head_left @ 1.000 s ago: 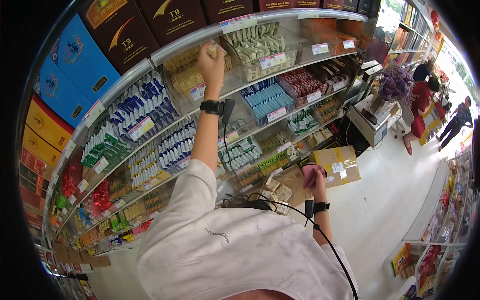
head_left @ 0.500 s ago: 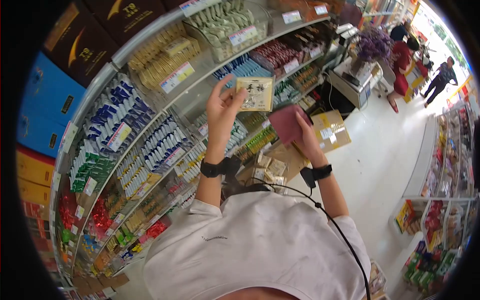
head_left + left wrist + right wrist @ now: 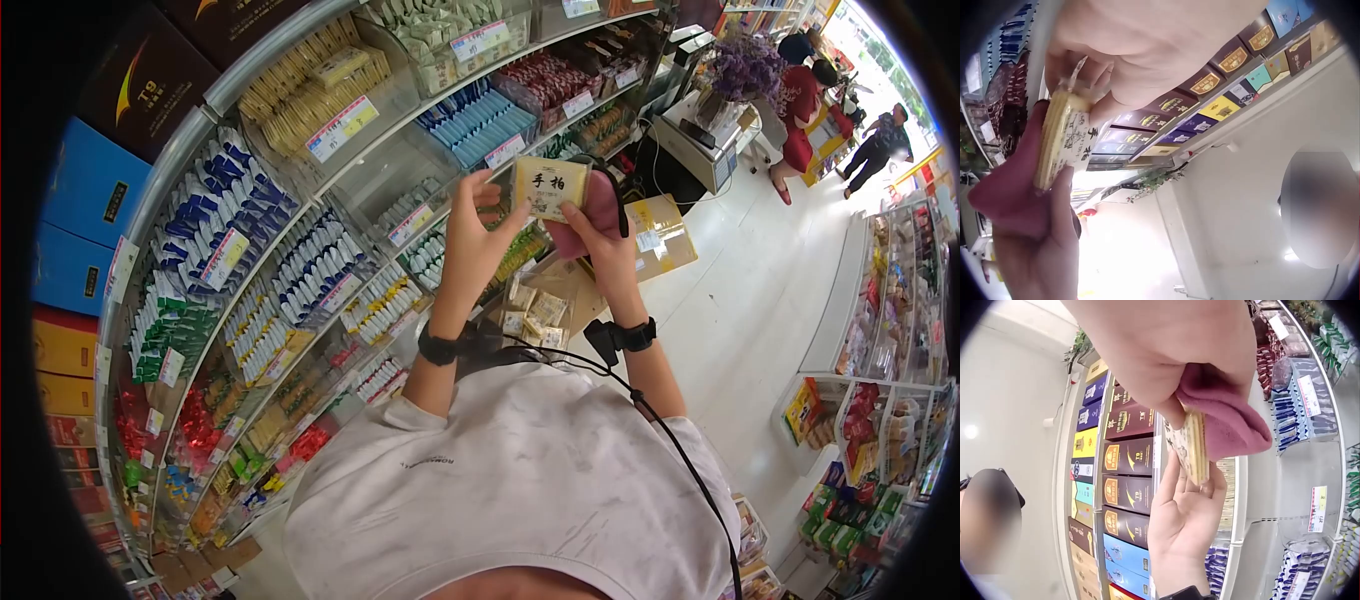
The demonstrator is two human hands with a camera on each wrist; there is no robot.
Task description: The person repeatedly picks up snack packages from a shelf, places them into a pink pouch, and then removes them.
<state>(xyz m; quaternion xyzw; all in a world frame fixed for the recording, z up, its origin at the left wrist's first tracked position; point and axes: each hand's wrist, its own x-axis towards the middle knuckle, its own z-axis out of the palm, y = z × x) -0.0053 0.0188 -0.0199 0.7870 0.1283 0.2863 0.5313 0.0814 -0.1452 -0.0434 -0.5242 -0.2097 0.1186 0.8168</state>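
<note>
A square, pale-yellow wrapped snack packet (image 3: 548,190) with dark printed characters is held up between both hands, in front of the shelves. My left hand (image 3: 472,235) pinches its left lower edge between thumb and fingers. From the other side, my right hand (image 3: 612,262) lays its thumb over the packet's front and grips a folded dusky-pink cloth (image 3: 603,205) behind it. In the right wrist view the cloth (image 3: 1238,428) bunches up against the packet (image 3: 1194,447). Stacked yellow layers show through the packet's side in the left wrist view.
Curved shelves hold clear bins of wrapped snacks, including a yellow-packet bin (image 3: 310,90) and a blue-packet bin (image 3: 480,125). Below the hands, an open carton holds loose packets (image 3: 535,315); a cardboard box (image 3: 662,245) stands beside it. People (image 3: 800,115) are beyond the counter.
My left hand has come down from the yellow-packet bin with the packet, bringing it to the right. The right hand and cloth have risen, and the right thumb now lies on the packet.
</note>
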